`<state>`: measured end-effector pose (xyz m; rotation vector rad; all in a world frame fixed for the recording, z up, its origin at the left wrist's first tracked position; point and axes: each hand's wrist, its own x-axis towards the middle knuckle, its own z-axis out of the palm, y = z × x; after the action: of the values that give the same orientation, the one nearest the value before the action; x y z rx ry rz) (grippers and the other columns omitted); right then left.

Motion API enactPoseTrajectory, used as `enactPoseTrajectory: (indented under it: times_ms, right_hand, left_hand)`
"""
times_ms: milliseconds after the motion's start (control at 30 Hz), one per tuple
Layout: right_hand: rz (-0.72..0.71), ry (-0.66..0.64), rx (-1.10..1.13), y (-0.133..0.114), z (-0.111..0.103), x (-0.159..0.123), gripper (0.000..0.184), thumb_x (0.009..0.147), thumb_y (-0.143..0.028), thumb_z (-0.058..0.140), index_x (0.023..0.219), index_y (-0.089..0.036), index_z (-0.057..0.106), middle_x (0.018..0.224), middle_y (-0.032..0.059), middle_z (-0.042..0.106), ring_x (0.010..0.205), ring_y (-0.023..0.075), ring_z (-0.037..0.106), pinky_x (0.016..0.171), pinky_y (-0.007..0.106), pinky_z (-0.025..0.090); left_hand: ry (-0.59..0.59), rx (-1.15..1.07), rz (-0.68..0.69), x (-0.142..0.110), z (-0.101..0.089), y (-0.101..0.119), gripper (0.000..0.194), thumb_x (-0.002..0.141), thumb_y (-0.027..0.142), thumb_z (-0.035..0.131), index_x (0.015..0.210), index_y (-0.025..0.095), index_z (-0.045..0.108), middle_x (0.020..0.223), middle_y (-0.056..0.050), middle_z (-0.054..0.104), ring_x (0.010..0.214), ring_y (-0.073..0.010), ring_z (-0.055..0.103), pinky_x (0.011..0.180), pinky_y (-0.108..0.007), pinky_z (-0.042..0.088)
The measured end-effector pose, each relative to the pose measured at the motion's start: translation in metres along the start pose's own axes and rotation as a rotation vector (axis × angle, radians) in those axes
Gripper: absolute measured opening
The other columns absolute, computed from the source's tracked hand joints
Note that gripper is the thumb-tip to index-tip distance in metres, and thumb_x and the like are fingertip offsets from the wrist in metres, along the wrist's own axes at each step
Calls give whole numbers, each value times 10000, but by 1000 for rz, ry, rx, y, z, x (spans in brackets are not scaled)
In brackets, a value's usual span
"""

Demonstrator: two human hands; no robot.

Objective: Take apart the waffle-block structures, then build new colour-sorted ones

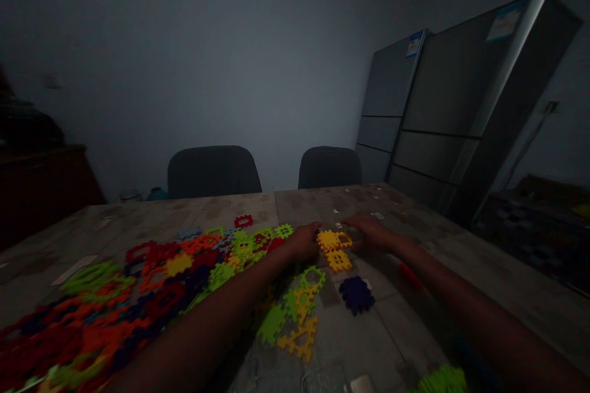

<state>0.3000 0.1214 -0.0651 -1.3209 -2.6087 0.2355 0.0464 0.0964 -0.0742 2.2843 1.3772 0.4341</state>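
At mid-table, my left hand (305,243) has its fingers curled at the left edge of a yellow gear-edged building piece (327,240). On the opposite side my right hand (371,233) reaches in, fingers apart, close beside a yellow frame-shaped piece (345,239). Just below these lies a yellow window-shaped piece (338,260), which appears to touch the gear-edged one. Nearer to me, a dark blue toothed piece (356,294) rests flat between my forearms. Dim light obscures some fingertips, so exact contact is hard to make out.
A pile of red, orange, green and blue pieces (161,295) spreads over the table's left. Green and yellow pieces (295,313) lie by my left forearm, a green one (442,379) at the near edge. Two chairs (213,171) and a grey refrigerator (442,86) stand beyond.
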Motion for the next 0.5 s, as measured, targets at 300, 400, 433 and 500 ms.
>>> enactPoseTrajectory:
  times_ms: [300, 400, 433, 500]
  right_hand:
    - [3, -116, -83, -10, 18, 19, 324, 994, -371, 639, 1277, -214, 633, 1332, 96, 630, 1154, 265, 631, 1001, 506, 514]
    - [1, -135, -75, -13, 17, 22, 314, 971, -343, 669, 1247, -195, 650, 1251, 95, 678, 1103, 255, 661, 977, 492, 527]
    - [-3, -139, -69, -14, 16, 22, 327, 947, -316, 693, 1246, -190, 656, 1241, 102, 691, 1102, 258, 666, 980, 485, 525]
    - [-9, -139, -53, -17, 13, 21, 406, 875, -238, 739, 1268, -182, 657, 1259, 123, 703, 1128, 274, 667, 993, 460, 516]
  left_hand:
    - [-47, -1, 26, -1, 1, 7, 306, 998, 328, 666, 1255, 170, 616, 1237, -88, 647, 1041, -253, 672, 890, -454, 583]
    - [-54, 3, 28, -1, 0, 6, 305, 999, 330, 664, 1253, 168, 617, 1237, -89, 647, 1043, -254, 671, 893, -456, 582]
    - [-56, 2, 31, -1, 0, 5, 306, 999, 331, 664, 1253, 169, 617, 1238, -89, 647, 1044, -253, 670, 893, -456, 582]
    - [-59, 3, 37, -2, -1, 6, 304, 998, 330, 666, 1251, 168, 619, 1239, -89, 646, 1048, -254, 670, 894, -456, 582]
